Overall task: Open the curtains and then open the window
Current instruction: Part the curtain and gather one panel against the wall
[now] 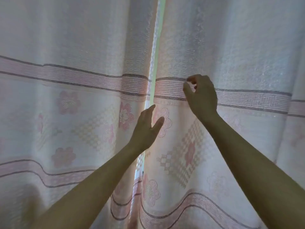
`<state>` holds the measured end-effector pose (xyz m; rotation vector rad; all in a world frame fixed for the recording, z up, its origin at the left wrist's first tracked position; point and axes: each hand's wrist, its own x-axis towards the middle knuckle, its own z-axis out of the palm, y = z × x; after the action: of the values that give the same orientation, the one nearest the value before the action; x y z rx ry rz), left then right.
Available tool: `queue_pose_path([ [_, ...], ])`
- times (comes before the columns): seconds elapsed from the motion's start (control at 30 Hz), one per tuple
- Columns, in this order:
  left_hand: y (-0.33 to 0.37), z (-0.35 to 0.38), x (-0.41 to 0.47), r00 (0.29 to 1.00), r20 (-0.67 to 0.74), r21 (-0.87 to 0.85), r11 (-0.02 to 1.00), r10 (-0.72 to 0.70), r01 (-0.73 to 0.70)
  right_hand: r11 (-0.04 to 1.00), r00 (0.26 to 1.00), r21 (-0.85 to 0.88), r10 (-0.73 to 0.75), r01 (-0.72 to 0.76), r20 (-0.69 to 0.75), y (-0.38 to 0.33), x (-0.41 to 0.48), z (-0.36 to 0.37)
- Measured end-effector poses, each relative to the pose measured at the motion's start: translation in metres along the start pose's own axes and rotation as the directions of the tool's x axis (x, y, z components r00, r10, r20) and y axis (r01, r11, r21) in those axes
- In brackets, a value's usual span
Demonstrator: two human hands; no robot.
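Note:
Two pale pink curtains with flower patterns and striped bands fill the view. The left curtain (pixel 74 80) and the right curtain (pixel 239 55) meet at a narrow bright gap (pixel 152 76) down the middle. My left hand (pixel 146 128) is open, fingers spread, right at the gap beside the left curtain's edge. My right hand (pixel 201 96) is higher, on the striped band of the right curtain, with thumb and fingers curled close to the cloth; whether it pinches the fabric is unclear. The window is hidden behind the curtains.
A sliver of daylight and something white show through the gap lower down (pixel 137 171). The curtain cloth hangs in soft folds on both sides.

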<state>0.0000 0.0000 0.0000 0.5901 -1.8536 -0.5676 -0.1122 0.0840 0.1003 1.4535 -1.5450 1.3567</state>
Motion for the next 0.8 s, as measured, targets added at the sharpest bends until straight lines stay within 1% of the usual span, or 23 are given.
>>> queue_pose_path([
  [0.13, -0.002, 0.008, 0.010, 0.999, 0.043, -0.017, 0.999, 0.029, -0.029, 0.989, 1.000, -0.146, -0.014, 0.015, 0.010, -0.005, 0.011, 0.012],
  [0.2, -0.006, 0.016, 0.018, 0.997, 0.069, -0.054, 0.998, 0.030, -0.026, 0.985, 0.998, -0.173, 0.032, -0.022, 0.057, -0.005, 0.015, 0.022],
  [0.27, -0.008, 0.024, 0.027, 0.992, 0.121, -0.118, 0.992, -0.022, 0.037, 0.983, 0.991, -0.156, 0.108, -0.096, 0.075, -0.004, 0.017, 0.029],
  [0.37, -0.010, 0.039, 0.026, 0.971, 0.237, -0.168, 0.983, -0.029, 0.070, 0.974, 0.989, -0.185, 0.143, -0.133, 0.038, 0.002, 0.015, 0.032],
  [0.47, -0.016, 0.057, 0.021, 0.937, 0.346, -0.122, 0.988, -0.042, 0.089, 0.975, 0.994, -0.196, 0.101, -0.106, -0.035, 0.016, 0.013, 0.023],
  [0.5, -0.019, 0.061, 0.020, 0.936, 0.348, -0.104, 0.990, -0.053, 0.095, 0.977, 0.994, -0.191, 0.090, -0.099, -0.054, 0.020, 0.012, 0.018],
  [0.53, -0.021, 0.066, 0.020, 0.943, 0.328, -0.103, 0.990, -0.061, 0.100, 0.978, 0.994, -0.189, 0.082, -0.094, -0.068, 0.026, 0.011, 0.014],
  [0.63, -0.023, 0.082, 0.028, 0.977, 0.199, -0.139, 0.985, -0.074, 0.103, 0.975, 0.989, -0.187, 0.097, -0.117, -0.112, 0.042, 0.010, 0.002],
  [0.73, -0.018, 0.093, 0.038, 0.995, 0.095, -0.180, 0.982, -0.040, 0.056, 0.974, 0.982, -0.189, 0.090, -0.121, -0.167, 0.064, 0.010, -0.008],
  [0.8, -0.012, 0.095, 0.042, 0.999, 0.027, -0.192, 0.981, -0.026, 0.030, 0.967, 0.979, -0.228, 0.073, -0.117, -0.191, 0.079, 0.008, -0.014],
])
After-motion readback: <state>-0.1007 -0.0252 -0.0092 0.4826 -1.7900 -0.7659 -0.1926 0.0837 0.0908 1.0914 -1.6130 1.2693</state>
